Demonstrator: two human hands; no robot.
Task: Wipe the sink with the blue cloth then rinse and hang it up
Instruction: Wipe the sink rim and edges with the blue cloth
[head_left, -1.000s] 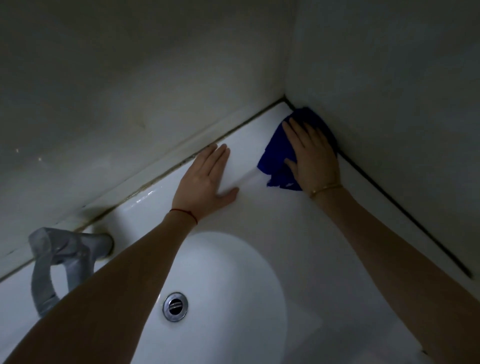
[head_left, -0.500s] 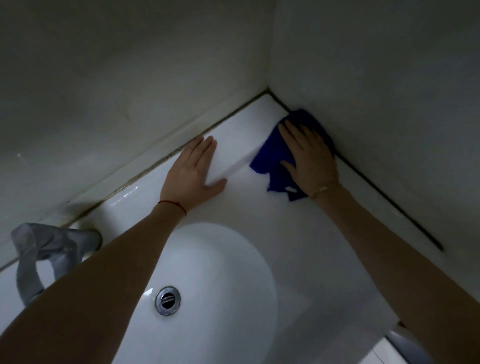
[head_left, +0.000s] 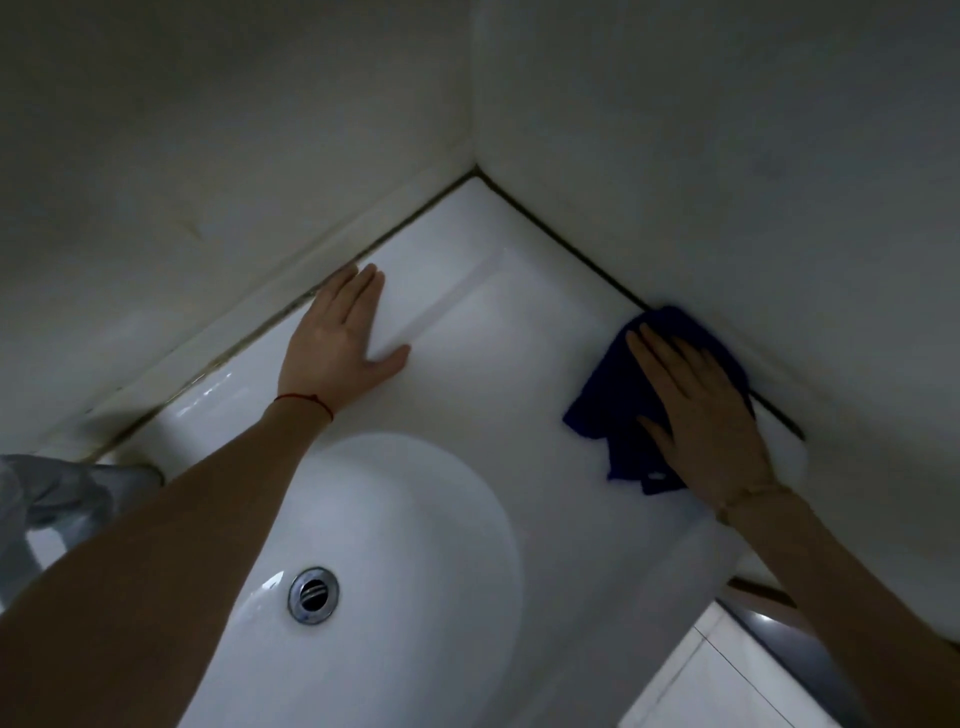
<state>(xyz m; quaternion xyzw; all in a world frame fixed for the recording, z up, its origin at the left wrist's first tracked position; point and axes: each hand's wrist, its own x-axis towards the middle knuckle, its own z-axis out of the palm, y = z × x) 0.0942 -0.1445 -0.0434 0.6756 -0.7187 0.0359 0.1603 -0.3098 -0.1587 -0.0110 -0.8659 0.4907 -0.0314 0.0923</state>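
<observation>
The white sink (head_left: 498, 374) fills a corner between two walls, with an oval basin and a metal drain (head_left: 313, 594). The crumpled blue cloth (head_left: 610, 410) lies on the sink's right ledge against the right wall. My right hand (head_left: 701, 415) presses flat on the cloth with straight fingers. My left hand (head_left: 340, 338) rests flat on the back ledge, fingers straight, close to the rear wall seam.
A grey metal tap (head_left: 62, 499) stands at the left edge, partly hidden by my left forearm. Dark sealant lines run where the sink meets both walls. Tiled floor (head_left: 727, 686) shows at the lower right beyond the sink's front edge.
My right hand has slid the cloth out of the far corner and toward me along the right wall. My left hand stays flat on the back ledge.
</observation>
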